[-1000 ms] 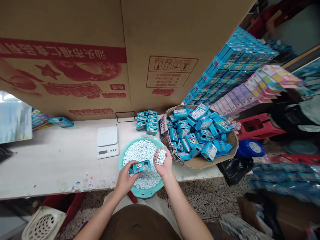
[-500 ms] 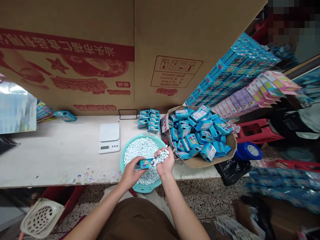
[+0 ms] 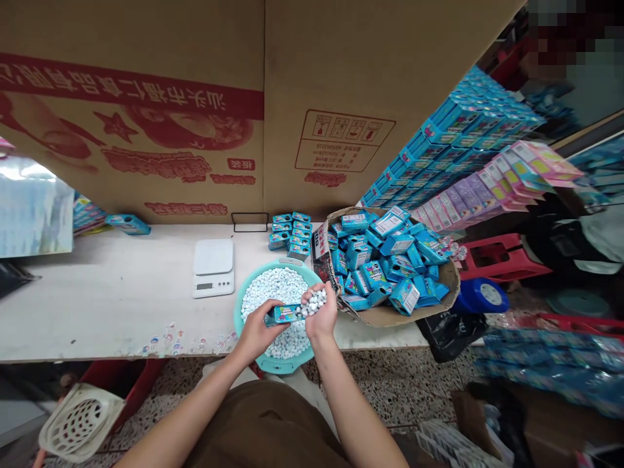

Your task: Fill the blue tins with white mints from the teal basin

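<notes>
My left hand [image 3: 258, 329] grips a small blue candy box [image 3: 286, 313] between thumb and fingers, tilted on its side over the basin. Cupped beside the box's right end, my right hand [image 3: 322, 320] holds a heap of small white candies [image 3: 314, 301]. The candies touch the box's end. Below both hands stands a round turquoise basin [image 3: 238, 320] holding many white candies [image 3: 275, 288]. Just right of my right hand, a cut-open carton [image 3: 390, 321] is piled with blue candy boxes [image 3: 375, 274].
A white digital scale [image 3: 213, 268] lies left of the basin. Behind the basin stand several small blue boxes [image 3: 291, 235] in two rows. A large cardboard box [image 3: 195, 136] walls off the table's back. Stacked blue boxes [image 3: 448, 143] rise at the back right.
The heap of candies in my right palm looks smaller. Both hands stay over the basin in nearly the same place, and the box is a little more level.
</notes>
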`<state>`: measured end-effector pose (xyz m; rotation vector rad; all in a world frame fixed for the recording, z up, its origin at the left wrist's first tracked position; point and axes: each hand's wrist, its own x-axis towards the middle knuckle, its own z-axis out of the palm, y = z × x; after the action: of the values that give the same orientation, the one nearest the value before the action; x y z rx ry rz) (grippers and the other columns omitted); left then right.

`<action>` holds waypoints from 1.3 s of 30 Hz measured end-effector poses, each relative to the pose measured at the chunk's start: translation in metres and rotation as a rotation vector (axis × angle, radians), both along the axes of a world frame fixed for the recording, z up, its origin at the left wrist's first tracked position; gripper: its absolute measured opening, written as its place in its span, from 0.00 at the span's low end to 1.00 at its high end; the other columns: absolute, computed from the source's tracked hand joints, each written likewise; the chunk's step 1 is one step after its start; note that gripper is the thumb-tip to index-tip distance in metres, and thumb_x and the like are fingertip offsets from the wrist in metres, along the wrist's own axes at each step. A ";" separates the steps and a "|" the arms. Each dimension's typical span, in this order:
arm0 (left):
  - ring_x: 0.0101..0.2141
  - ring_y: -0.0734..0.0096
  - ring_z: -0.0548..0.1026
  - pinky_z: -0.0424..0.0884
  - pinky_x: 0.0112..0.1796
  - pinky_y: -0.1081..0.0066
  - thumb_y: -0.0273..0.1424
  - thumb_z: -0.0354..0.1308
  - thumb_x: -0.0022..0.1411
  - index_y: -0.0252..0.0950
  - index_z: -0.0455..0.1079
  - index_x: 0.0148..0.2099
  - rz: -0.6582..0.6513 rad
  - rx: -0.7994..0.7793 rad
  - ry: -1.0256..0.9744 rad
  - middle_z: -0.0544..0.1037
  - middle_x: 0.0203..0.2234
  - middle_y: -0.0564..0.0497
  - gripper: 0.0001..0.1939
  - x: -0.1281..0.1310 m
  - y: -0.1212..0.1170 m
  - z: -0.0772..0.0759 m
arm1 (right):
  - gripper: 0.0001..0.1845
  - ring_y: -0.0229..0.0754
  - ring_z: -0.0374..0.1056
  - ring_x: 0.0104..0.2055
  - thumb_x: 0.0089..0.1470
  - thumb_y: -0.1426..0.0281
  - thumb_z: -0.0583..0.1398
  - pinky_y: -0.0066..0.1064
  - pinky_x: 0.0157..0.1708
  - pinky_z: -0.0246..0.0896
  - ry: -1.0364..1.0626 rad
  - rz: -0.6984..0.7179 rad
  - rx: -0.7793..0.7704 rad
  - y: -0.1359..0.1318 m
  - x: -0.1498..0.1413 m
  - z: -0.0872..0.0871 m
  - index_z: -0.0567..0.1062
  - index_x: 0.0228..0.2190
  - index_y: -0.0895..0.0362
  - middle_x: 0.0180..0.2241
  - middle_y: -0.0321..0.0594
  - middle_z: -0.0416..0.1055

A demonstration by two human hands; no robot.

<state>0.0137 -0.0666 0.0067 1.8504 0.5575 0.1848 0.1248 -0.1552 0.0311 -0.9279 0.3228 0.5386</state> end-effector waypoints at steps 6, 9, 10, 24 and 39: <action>0.44 0.62 0.72 0.66 0.45 0.65 0.32 0.62 0.51 0.39 0.67 0.44 -0.007 -0.009 -0.013 0.75 0.41 0.50 0.16 0.000 -0.001 -0.003 | 0.20 0.33 0.61 0.20 0.53 0.56 0.52 0.27 0.25 0.58 -0.090 0.004 -0.012 -0.001 -0.001 0.001 0.61 0.18 0.55 0.16 0.30 0.62; 0.43 0.62 0.72 0.66 0.45 0.65 0.31 0.62 0.51 0.39 0.67 0.44 0.003 -0.054 -0.026 0.74 0.40 0.50 0.16 0.000 0.000 -0.004 | 0.21 0.32 0.59 0.19 0.54 0.56 0.51 0.25 0.22 0.55 -0.089 0.037 0.000 -0.003 0.000 0.000 0.60 0.17 0.55 0.16 0.31 0.62; 0.43 0.63 0.72 0.66 0.45 0.66 0.31 0.62 0.51 0.39 0.67 0.44 0.002 -0.063 -0.031 0.74 0.40 0.50 0.16 0.000 0.000 -0.005 | 0.21 0.31 0.58 0.18 0.54 0.57 0.51 0.25 0.20 0.53 -0.078 0.041 0.002 -0.003 0.000 0.000 0.60 0.17 0.55 0.16 0.30 0.61; 0.44 0.64 0.72 0.67 0.45 0.64 0.33 0.65 0.49 0.37 0.64 0.41 0.090 -0.327 -0.207 0.73 0.40 0.48 0.18 0.001 -0.006 -0.017 | 0.18 0.29 0.49 0.15 0.55 0.64 0.49 0.22 0.15 0.48 0.225 0.067 0.287 -0.021 0.028 -0.001 0.51 0.18 0.54 0.16 0.27 0.51; 0.43 0.65 0.72 0.67 0.45 0.66 0.31 0.63 0.50 0.37 0.65 0.41 0.046 -0.217 -0.138 0.73 0.39 0.50 0.15 0.000 -0.010 -0.032 | 0.15 0.30 0.52 0.16 0.53 0.66 0.51 0.22 0.15 0.49 0.275 0.030 0.261 -0.042 0.024 -0.021 0.54 0.18 0.54 0.16 0.28 0.55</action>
<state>0.0137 -0.0768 -0.0253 1.6020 0.5036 0.2698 0.1486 -0.1969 0.0100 -0.6070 0.4747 0.7203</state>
